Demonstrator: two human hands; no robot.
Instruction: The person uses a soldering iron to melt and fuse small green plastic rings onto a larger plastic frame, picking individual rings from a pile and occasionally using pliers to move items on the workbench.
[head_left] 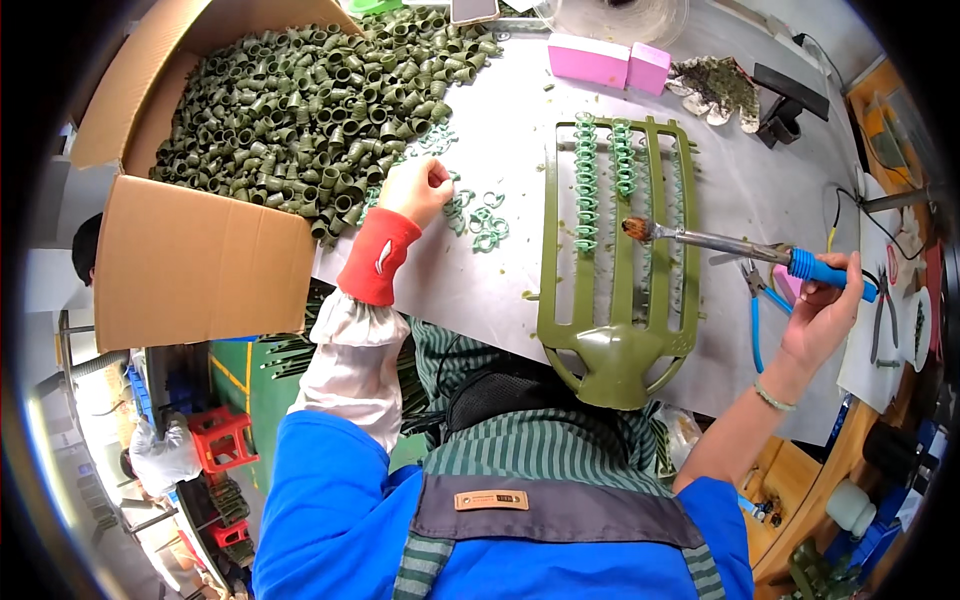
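My right hand [820,312] grips the blue handle of a soldering iron [735,243]. Its metal shaft reaches left over an olive-green plastic frame [622,285] with long slots, and the browned tip is above the middle bars. Two rows of light green rings [586,185] stand along the frame's left slots, the second row shorter. My left hand [418,188], wearing a red wristband, is closed with fingertips pinched beside loose light green rings [487,222] on the table. Whatever lies between those fingers is hidden.
An open cardboard box [205,265] spills dark green ribbed plastic caps [300,120] at the left. Blue-handled pliers [757,310] lie right of the frame. Pink blocks [590,62], a stained glove [716,88] and a black stand [788,100] are at the back.
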